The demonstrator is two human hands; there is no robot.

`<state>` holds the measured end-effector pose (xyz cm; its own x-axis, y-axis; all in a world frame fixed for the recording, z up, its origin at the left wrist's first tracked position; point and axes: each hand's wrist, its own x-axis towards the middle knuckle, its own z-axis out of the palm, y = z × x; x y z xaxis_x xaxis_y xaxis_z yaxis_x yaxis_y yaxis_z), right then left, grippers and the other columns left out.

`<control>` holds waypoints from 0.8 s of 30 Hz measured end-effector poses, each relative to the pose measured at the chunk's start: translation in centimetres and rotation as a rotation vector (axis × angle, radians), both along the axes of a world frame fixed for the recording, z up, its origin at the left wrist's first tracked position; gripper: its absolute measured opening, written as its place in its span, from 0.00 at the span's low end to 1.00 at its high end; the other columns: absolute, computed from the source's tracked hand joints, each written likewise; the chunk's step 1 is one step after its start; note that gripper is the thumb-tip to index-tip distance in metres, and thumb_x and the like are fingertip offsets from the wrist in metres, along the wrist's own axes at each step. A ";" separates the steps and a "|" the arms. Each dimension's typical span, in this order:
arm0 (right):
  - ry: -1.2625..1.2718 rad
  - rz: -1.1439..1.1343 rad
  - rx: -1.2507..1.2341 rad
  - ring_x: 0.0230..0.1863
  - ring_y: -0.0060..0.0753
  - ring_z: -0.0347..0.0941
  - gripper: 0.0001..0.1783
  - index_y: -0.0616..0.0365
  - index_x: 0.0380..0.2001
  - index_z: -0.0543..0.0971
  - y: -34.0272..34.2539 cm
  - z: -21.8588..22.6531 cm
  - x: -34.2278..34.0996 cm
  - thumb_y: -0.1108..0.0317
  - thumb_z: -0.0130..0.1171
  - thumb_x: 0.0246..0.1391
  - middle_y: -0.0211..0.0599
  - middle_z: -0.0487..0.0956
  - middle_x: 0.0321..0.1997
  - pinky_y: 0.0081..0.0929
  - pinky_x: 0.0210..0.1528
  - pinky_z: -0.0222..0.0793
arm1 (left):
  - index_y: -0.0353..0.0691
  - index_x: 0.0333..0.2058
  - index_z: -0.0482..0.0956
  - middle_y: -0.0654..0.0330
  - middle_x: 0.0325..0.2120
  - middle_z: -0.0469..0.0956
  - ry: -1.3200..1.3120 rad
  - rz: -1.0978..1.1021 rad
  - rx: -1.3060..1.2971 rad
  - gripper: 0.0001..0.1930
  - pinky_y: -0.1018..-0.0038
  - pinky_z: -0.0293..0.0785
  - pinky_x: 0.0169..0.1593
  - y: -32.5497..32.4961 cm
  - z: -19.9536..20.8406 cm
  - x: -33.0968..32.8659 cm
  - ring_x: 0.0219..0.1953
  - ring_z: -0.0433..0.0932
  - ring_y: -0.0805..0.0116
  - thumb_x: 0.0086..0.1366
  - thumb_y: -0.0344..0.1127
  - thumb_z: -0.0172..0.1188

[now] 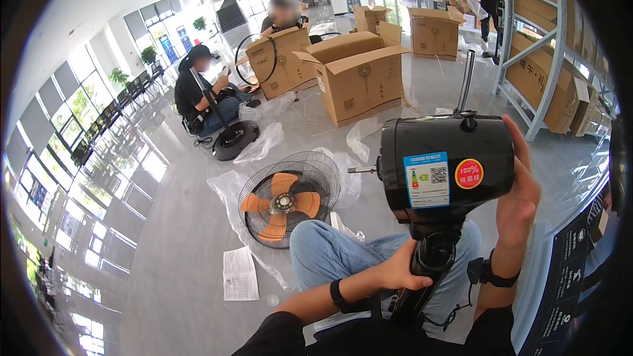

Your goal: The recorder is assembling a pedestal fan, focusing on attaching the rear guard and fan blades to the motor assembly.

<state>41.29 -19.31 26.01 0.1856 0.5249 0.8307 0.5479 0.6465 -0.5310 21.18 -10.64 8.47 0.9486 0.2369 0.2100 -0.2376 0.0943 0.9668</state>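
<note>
A black fan motor head (455, 137) is held up over my lap, its metal shaft (362, 169) pointing left. Stickers cover part of its side. My left hand (401, 270) is wrapped round the black neck (433, 250) below the motor. Against the rear of the housing, my right hand (521, 188) grips with the fingers partly hidden behind it. A fan grille (330, 178) with orange blades (306, 204) lies on the floor on clear plastic, left of my knees. Behind the motor a metal pole (466, 82) stands upright.
A paper sheet (240, 275) lies on the floor at left. Further off, a seated person (198, 92) is beside a round black stand base (235, 140). Open cardboard boxes (362, 86) and another person stand beyond; a shelf rack (547, 92) with cartons is at right.
</note>
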 end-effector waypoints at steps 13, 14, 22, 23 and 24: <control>0.016 0.006 0.004 0.75 0.53 0.54 0.53 0.74 0.60 0.73 1.4 -1.1 -0.3 0.26 0.43 0.61 0.61 0.61 0.73 0.46 0.75 0.43 | 0.33 0.65 0.55 0.56 0.55 0.68 -0.037 0.011 -0.048 0.50 0.65 0.62 0.65 0.5 -0.6 -0.8 0.59 0.67 0.66 0.48 0.41 0.76; 0.028 -0.006 -0.010 0.75 0.53 0.54 0.53 0.74 0.60 0.73 1.2 -1.4 -0.2 0.26 0.43 0.61 0.61 0.61 0.73 0.46 0.75 0.43 | 0.33 0.65 0.56 0.56 0.54 0.69 -0.039 0.061 -0.041 0.50 0.66 0.62 0.65 0.3 -0.7 -0.9 0.58 0.67 0.67 0.47 0.40 0.76; 0.070 0.077 0.082 0.71 0.44 0.64 0.39 0.71 0.61 0.73 3.1 -2.2 0.6 0.41 0.48 0.67 0.56 0.68 0.68 0.37 0.71 0.54 | 0.34 0.65 0.56 0.55 0.54 0.71 -0.024 0.053 -0.108 0.51 0.67 0.66 0.63 2.0 -1.4 -1.1 0.57 0.71 0.65 0.45 0.38 0.77; 0.063 0.113 0.078 0.71 0.44 0.63 0.41 0.71 0.62 0.72 3.6 -2.6 0.9 0.39 0.47 0.67 0.55 0.66 0.70 0.39 0.71 0.55 | 0.34 0.65 0.56 0.55 0.54 0.71 -0.073 0.073 -0.054 0.52 0.66 0.67 0.62 2.4 -2.1 -1.0 0.57 0.72 0.65 0.45 0.38 0.78; 0.047 0.134 0.076 0.72 0.44 0.61 0.43 0.71 0.63 0.70 3.6 -2.2 0.5 0.37 0.47 0.67 0.53 0.64 0.72 0.41 0.72 0.56 | 0.34 0.65 0.56 0.55 0.54 0.71 -0.060 0.047 -0.071 0.52 0.66 0.67 0.62 2.1 -1.5 -0.5 0.57 0.72 0.65 0.45 0.38 0.78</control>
<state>41.78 -15.69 23.81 0.1580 0.4832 0.8612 0.4301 0.7514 -0.5005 20.72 -8.58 6.97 0.9224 0.2970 0.2470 -0.3003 0.1490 0.9421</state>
